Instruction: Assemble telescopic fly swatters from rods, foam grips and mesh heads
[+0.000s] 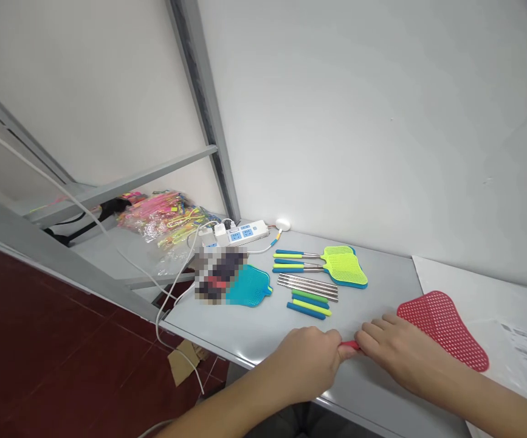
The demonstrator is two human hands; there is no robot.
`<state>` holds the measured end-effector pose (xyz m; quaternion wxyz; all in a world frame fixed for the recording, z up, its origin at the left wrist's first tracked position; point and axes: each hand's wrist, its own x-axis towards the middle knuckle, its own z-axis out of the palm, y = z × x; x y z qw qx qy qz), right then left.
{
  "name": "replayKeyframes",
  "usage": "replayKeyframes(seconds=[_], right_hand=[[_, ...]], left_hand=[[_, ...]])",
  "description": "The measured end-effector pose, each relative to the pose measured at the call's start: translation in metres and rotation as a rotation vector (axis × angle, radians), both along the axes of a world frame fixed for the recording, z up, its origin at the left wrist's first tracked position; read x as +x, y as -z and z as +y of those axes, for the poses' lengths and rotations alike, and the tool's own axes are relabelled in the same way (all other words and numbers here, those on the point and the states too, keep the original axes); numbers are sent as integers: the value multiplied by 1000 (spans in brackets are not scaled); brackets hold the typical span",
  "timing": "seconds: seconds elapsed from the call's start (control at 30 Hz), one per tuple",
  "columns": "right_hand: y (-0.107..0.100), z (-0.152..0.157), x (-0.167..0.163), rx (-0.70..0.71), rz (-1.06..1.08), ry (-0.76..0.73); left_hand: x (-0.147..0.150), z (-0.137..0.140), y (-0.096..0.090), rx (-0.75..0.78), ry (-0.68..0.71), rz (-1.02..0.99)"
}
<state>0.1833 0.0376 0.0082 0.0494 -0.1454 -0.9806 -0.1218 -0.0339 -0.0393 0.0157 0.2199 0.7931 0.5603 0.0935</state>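
Note:
My left hand [311, 359] is closed around a red handle, and my right hand [395, 347] is closed on it just to the right. A short red stretch of the fly swatter [350, 345] shows between the two hands. Its perforated red head [443, 328] extends to the right beyond my right hand; the join is hidden behind that hand. Ahead of my hands lie loose blue, green and yellow handle grips [309, 304] and several thin metal rods [307, 287]. Behind these are yellow and blue fly swatters [345, 267], stacked with their handles to the left.
Blue swatter heads [250, 286] lie at the left, beside a pixelated patch. A power strip [247, 233] with plugs and cables stands near the wall. Colourful plastic-wrapped items [163, 216] fill a shelf beyond the metal frame post [208, 115]. Clear plastic packaging [513, 347] lies right.

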Motion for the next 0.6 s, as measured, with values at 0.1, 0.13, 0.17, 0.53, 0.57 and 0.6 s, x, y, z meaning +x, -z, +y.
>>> replayKeyframes(seconds=[0.1,0.13,0.17,0.53,0.57,0.6], right_hand=[[0,1,1,22,-25,-55],[0,1,2,26,-33,-65],[0,1,3,29,-43,-72],[-6,-2,6,88,-46,-251],[-7,-1,6,108,-39,-265],[-8,2,9,126,-37,-276]], left_hand=[[-2,0,-3,-215,-33,-234],[-2,1,-3,-328,-39,-329],[-2,3,-2,-460,-48,-420],[-2,-3,27,-1634,-62,-1147],[-2,-4,26,-1653,-63,-1170],[-4,-6,24,-1664,-64,-1184]])
